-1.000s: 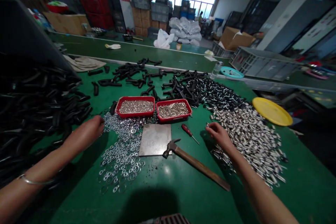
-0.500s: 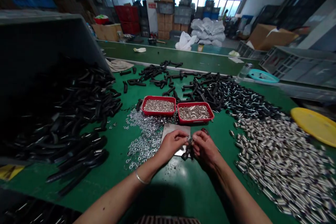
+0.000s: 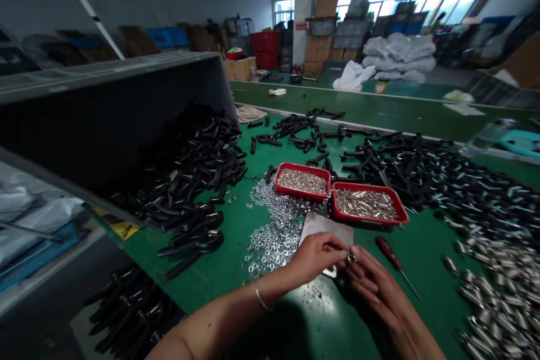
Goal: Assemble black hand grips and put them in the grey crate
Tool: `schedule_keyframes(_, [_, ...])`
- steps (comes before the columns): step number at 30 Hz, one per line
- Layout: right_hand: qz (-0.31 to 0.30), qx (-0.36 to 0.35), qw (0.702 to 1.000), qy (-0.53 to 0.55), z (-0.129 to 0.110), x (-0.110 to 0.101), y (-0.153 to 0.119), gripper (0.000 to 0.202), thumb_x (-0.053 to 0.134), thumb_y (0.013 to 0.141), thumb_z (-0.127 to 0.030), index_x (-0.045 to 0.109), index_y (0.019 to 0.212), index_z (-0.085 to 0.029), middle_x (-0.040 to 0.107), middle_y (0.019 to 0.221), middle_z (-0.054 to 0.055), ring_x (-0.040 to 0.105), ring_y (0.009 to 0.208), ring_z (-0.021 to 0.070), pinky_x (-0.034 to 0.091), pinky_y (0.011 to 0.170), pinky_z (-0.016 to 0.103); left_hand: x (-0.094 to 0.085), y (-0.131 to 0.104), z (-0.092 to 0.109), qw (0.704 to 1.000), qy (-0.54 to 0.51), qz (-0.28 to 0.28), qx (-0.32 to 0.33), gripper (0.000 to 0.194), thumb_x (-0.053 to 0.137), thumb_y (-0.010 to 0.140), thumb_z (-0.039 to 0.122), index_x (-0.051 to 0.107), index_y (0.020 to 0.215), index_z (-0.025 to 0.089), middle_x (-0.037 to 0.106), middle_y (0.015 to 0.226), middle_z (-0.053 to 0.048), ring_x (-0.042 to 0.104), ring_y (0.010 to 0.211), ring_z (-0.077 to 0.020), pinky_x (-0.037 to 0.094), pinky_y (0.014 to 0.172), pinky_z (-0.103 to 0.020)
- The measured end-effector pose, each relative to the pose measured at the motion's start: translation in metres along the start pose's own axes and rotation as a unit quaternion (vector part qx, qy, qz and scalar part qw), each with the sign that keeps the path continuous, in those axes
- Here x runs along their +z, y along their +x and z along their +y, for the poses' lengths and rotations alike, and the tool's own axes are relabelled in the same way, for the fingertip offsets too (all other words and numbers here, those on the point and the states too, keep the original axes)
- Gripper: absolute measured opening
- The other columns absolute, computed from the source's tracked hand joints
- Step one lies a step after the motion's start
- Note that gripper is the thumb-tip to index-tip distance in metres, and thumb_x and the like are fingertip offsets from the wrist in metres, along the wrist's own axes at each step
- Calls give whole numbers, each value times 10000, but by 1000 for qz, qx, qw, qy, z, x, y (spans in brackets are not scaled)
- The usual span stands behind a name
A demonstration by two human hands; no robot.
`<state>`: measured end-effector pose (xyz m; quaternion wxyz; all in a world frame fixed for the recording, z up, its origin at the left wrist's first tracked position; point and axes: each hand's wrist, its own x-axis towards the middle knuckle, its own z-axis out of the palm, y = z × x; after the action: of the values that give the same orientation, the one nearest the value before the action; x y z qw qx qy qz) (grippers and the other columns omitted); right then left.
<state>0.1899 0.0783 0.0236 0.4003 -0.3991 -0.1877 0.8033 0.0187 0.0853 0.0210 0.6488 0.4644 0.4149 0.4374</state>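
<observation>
My left hand [image 3: 318, 259] is closed, thumb and index finger pinching a small shiny metal part [image 3: 350, 257]. Facing it, my right hand [image 3: 373, 278] is also closed, its fingertips on the same part; a dark piece seems to sit below those fingers, mostly hidden. Both hands are over the near edge of a flat metal plate [image 3: 327, 229]. Just to the right lies a screwdriver [image 3: 388, 253] with a red handle. Beyond the plate stand a red tray of tiny metal pieces [image 3: 301, 181] and a red tray of small metal pins [image 3: 366, 205]. Loose metal rings [image 3: 272, 239] spread left of the plate.
A large grey crate [image 3: 223, 84] lies on its side at left, black curved handles [image 3: 198, 163] spilling out. More black parts [image 3: 320, 132] lie along the back. Metal cylinders [image 3: 502, 292] are heaped at right. A green belt [image 3: 379, 102] runs behind.
The view has swung left, so the table appears further right. The screwdriver now shows fully. My hands stay together, and a shiny part shows between the fingertips; the dark piece is more hidden.
</observation>
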Motion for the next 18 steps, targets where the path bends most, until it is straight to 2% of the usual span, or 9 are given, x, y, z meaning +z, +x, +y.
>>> schedule_keyframes(4, [9,52,998,35,0,1,2,308,860,718,-282,590,831,-188,448,549,-101,263,319,-27,244,261,49,-3,-6,3,999,28,-22,32,277,746,789,364,728,951,140,694,881,-64,680,743,-160,542,678,-266])
schedule_keyframes(9, [-27,136,988,69,-1,3,-5,322,873,711,-273,593,828,-166,453,575,-91,256,321,-39,237,254,43,-15,-12,14,993,62,-70,71,248,742,807,372,748,928,155,693,927,-65,678,767,-154,547,725,-274])
schedule_keyframes(12, [-33,162,985,49,0,-1,-11,326,870,717,-287,570,791,-182,464,576,-84,228,324,-34,222,249,56,-25,-16,22,970,156,-121,142,194,706,855,342,753,951,179,708,934,-64,677,867,-163,529,838,-288])
schedule_keyframes(15, [-26,146,989,18,3,-3,-14,343,869,717,-309,555,779,-187,470,574,-79,211,342,-28,191,261,65,-27,-23,23,933,256,-145,208,176,643,911,307,740,996,186,713,960,-73,665,919,-163,507,875,-276])
schedule_keyframes(18, [-12,64,997,-38,6,6,-13,344,830,761,-361,534,775,-186,485,577,-77,210,355,-22,190,289,76,-19,-31,16,903,330,-128,245,223,547,965,288,710,1069,179,699,1006,-102,649,972,-185,503,882,-287])
